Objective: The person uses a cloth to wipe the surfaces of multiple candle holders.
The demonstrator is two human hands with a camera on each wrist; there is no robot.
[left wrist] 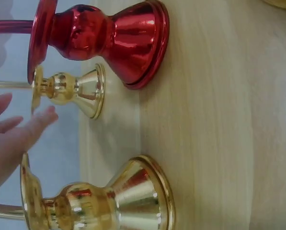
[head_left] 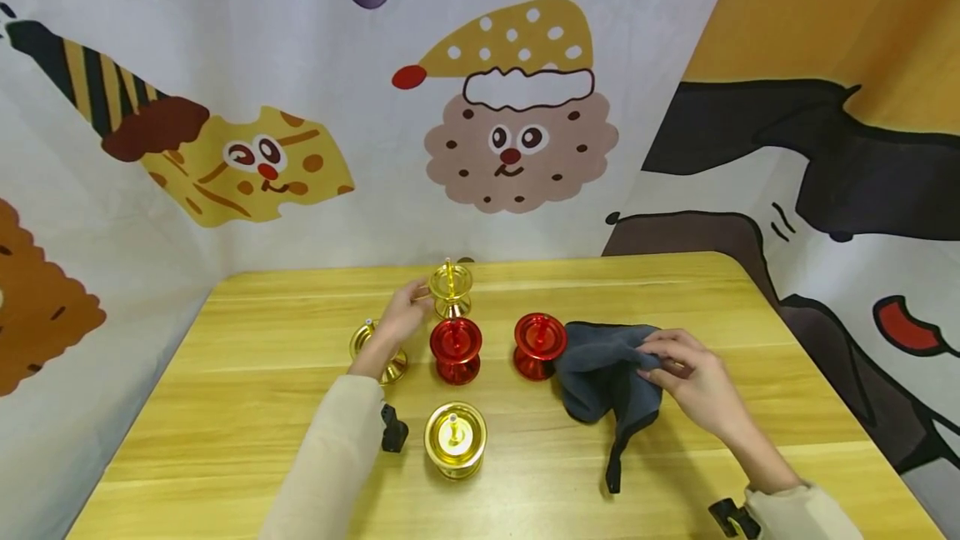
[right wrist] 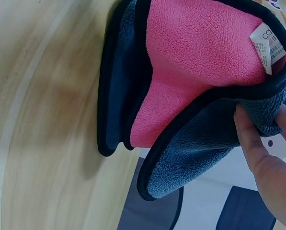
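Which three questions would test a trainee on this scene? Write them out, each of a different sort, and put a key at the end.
1. Multiple choice: in the right wrist view, what colour is the inner side of the cloth?
A) Green
B) Pink
C) Yellow

2. True or false: the left hand pinches the cloth.

3. Count: how many gold stands are on the table?

Key:
1. B.
2. False; the right hand pinches it, and the left hand is beside the far gold stand.
3. Three.
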